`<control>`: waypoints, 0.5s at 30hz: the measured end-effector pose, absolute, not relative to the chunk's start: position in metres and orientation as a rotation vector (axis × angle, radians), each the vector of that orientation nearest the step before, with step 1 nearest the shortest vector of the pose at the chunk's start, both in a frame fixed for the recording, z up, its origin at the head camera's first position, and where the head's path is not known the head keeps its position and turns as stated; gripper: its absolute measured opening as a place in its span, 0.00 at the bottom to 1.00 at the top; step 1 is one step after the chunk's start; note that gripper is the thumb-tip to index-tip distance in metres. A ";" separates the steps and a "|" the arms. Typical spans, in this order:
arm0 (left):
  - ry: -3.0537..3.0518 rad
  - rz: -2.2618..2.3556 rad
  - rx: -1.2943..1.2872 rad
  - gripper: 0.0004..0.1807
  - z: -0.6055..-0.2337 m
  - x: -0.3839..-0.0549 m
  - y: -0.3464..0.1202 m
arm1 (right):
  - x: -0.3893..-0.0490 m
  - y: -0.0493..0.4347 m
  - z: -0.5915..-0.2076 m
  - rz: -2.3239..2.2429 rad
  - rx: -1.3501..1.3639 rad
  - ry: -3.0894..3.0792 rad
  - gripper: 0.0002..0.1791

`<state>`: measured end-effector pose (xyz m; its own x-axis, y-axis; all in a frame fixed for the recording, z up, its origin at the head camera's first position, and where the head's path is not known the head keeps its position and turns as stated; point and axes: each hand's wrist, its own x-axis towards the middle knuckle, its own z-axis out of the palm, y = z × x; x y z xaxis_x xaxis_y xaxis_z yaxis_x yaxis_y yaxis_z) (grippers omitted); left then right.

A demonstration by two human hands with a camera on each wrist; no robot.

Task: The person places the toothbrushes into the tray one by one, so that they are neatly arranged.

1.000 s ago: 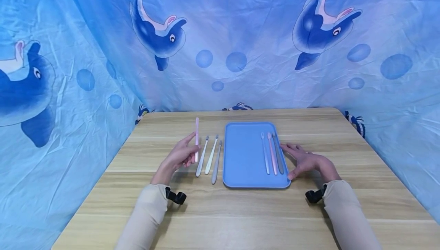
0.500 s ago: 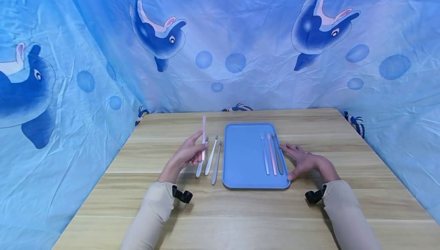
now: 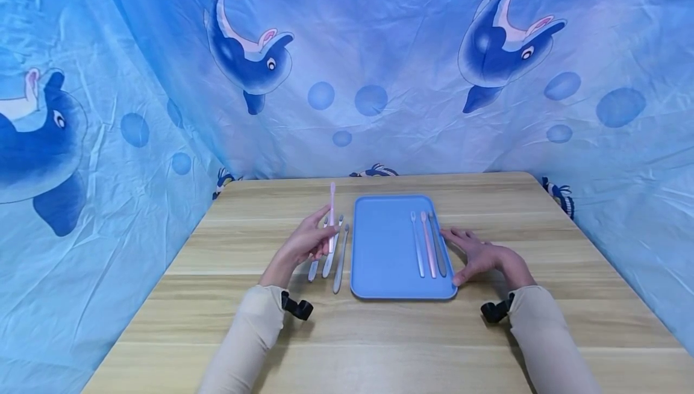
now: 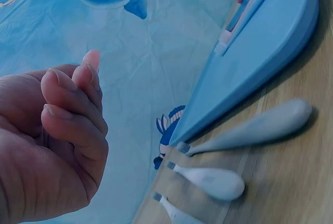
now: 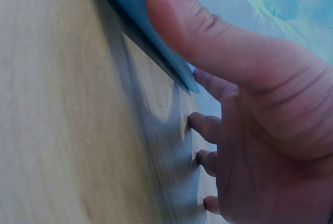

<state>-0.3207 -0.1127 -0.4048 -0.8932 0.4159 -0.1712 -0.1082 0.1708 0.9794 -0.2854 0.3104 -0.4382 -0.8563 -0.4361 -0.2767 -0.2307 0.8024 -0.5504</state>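
Note:
My left hand (image 3: 305, 242) pinches a pink toothbrush (image 3: 332, 204) upright, above several toothbrushes on the table. In the left wrist view, curled fingers hide most of it and only a pink end (image 4: 92, 58) shows. Below it lie a grey-blue toothbrush (image 3: 341, 261) and two whitish ones, the nearer being a white toothbrush (image 4: 216, 183). A blue tray (image 3: 379, 249) bears a light blue toothbrush (image 3: 417, 246), a pink toothbrush (image 3: 428, 246) and a dark grey toothbrush (image 3: 438, 249), side by side. My right hand (image 3: 482, 256), fingers spread, touches the tray's right edge with its thumb.
The wooden table (image 3: 401, 346) carries the tray near its middle. A blue curtain (image 3: 347, 68) with dolphin prints hangs behind it and along both sides. Black wrist cameras sit on both wrists, close to the table.
My left hand has moved right with the pink toothbrush, from left of the toothbrushes on the table to over them. The right hand and tray stay in place.

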 end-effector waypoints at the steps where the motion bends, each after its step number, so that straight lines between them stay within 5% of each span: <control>1: 2.049 1.772 0.295 0.43 -0.404 -0.321 -0.111 | -0.285 0.310 -0.438 -0.725 -0.504 2.596 0.72; 15: 2.026 1.746 0.316 0.42 -0.402 -0.321 -0.086 | -0.286 0.309 -0.436 -0.718 -0.489 2.594 0.72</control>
<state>-0.3212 -0.0865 -0.4021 -0.8750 0.4489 -0.1815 -0.1133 0.1747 0.9781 -0.2860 0.3087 -0.4356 -0.8574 -0.4289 -0.2845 -0.2214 0.8064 -0.5484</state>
